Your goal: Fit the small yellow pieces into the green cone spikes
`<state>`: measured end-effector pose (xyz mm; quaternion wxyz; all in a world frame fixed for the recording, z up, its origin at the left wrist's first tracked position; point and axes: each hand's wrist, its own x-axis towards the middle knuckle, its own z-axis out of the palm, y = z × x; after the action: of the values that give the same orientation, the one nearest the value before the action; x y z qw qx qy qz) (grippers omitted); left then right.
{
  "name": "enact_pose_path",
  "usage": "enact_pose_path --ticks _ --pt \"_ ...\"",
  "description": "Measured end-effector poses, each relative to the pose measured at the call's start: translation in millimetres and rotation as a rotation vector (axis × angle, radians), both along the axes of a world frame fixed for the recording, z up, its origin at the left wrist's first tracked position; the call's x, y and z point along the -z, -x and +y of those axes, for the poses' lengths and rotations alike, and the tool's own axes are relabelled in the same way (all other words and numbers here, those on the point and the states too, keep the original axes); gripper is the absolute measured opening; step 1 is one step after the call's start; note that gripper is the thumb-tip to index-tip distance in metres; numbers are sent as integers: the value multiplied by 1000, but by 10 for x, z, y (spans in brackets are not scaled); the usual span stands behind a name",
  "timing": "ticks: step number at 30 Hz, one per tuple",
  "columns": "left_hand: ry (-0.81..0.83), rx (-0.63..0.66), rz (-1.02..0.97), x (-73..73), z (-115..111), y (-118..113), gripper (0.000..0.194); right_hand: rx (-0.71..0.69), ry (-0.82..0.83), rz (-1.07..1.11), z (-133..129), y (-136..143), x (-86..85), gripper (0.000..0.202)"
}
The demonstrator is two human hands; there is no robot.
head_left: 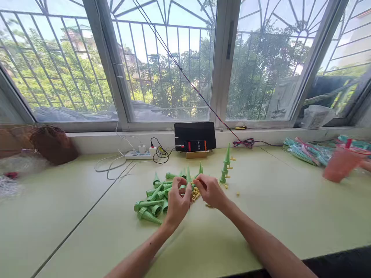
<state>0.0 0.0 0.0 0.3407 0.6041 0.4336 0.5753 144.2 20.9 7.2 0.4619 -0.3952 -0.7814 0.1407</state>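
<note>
Green cone (188, 175) pinched in left grip (177, 199); right grip (213, 191) beside it, hold unclear.

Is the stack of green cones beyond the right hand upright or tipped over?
Upright: the green stack stands on the table with its pointed tip upward, yellow pegs sticking out sideways.

Cones (147, 204) light green, small pegs (196, 193) yellow, worktop (87, 247) pale yellow-green crossed by a dark line (87, 213), tablet (194, 130) black, power strip (133, 155) white, cup (342, 166) translucent pinkish red, window frame (222, 77) grey.
</note>
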Motion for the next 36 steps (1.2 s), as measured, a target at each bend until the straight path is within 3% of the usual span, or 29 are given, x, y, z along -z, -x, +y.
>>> enact_pose_path --ticks 14,25,36 --pt "-25 -26 74 -34 -41 3 21 65 9 -60 1 -7 14 44" --pt "-2 -61 32 -53 -27 4 21 -23 24 -10 -34 0 -8 24" --pt "-17 -44 80 -24 -37 5 20 36 44 -77 -12 -12 11 43"
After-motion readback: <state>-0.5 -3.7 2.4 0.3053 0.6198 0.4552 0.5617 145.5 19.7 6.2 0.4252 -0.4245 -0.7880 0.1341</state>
